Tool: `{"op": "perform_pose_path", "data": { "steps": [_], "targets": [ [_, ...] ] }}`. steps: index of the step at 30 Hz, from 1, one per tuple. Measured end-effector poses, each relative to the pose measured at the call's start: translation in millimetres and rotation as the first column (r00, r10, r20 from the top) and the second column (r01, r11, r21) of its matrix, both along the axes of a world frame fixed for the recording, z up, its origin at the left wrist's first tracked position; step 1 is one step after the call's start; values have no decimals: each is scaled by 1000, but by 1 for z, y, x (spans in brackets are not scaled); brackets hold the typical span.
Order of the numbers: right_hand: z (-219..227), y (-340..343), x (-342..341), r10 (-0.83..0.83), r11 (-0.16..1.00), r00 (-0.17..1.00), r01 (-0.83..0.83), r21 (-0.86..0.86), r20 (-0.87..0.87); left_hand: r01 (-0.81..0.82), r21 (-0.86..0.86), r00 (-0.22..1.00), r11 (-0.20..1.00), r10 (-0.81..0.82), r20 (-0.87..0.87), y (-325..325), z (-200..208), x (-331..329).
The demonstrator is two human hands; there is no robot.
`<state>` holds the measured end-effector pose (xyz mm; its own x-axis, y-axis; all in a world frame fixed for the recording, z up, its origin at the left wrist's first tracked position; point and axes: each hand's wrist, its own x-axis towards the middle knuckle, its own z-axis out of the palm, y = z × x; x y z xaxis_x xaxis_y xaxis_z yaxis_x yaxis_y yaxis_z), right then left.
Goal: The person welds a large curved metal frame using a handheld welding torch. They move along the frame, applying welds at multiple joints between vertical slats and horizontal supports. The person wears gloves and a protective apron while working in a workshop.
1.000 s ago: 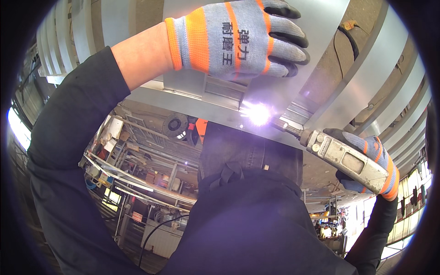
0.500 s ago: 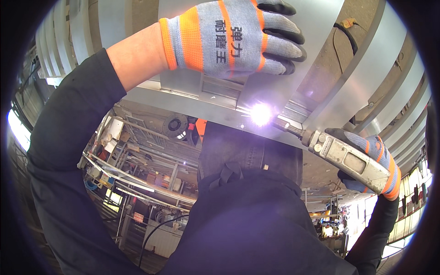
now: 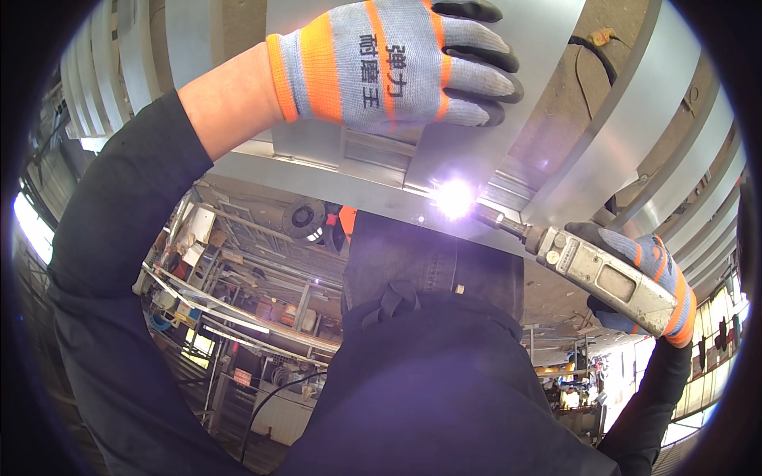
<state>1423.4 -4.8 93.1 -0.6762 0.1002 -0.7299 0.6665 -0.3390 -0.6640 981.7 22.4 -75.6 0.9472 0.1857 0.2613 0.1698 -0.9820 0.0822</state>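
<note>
In a grey and orange work glove with dark fingertips, my left hand [image 3: 413, 67] lies over a wide flat metal slat [image 3: 468, 151], its fingers stretched out and slightly apart. My right hand [image 3: 659, 270], gloved alike, is wrapped round the body of a handheld welding torch [image 3: 607, 278]. The torch's nozzle points left at the spot where the slat meets the long metal rail [image 3: 317, 181]. A bright white-violet weld glare [image 3: 454, 198] burns there and hides the joint itself.
More parallel metal slats [image 3: 607, 151] run off to both sides, with floor showing between them. A dark cable [image 3: 603, 59] lies beyond them. Below the rail are a round dark wheel-like object [image 3: 304, 218] and racks of metal bars [image 3: 238, 313] at left.
My left hand has slid a little to the left. The torch and the glare have shifted very slightly to the right; the weld light stays lit.
</note>
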Motion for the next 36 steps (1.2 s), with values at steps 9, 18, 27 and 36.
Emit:
{"op": "perform_pose_path", "data": {
  "steps": [9,18,27,36],
  "targets": [
    [1,-4,0,-5,998,999,7,66,-32,17,-218,999,976,-9,36,2,16,-9],
    [9,3,-3,31,998,1000,-31,59,0,120,685,973,719,52,-225,8,-18,-1],
    [10,4,3,20,999,1000,-20,43,-9,45,-5,999,999,-45,-5,9,-4,6],
    [23,6,23,-8,1000,994,11,-21,110,195,-310,969,931,-134,208,21,13,10]
  ]
}}
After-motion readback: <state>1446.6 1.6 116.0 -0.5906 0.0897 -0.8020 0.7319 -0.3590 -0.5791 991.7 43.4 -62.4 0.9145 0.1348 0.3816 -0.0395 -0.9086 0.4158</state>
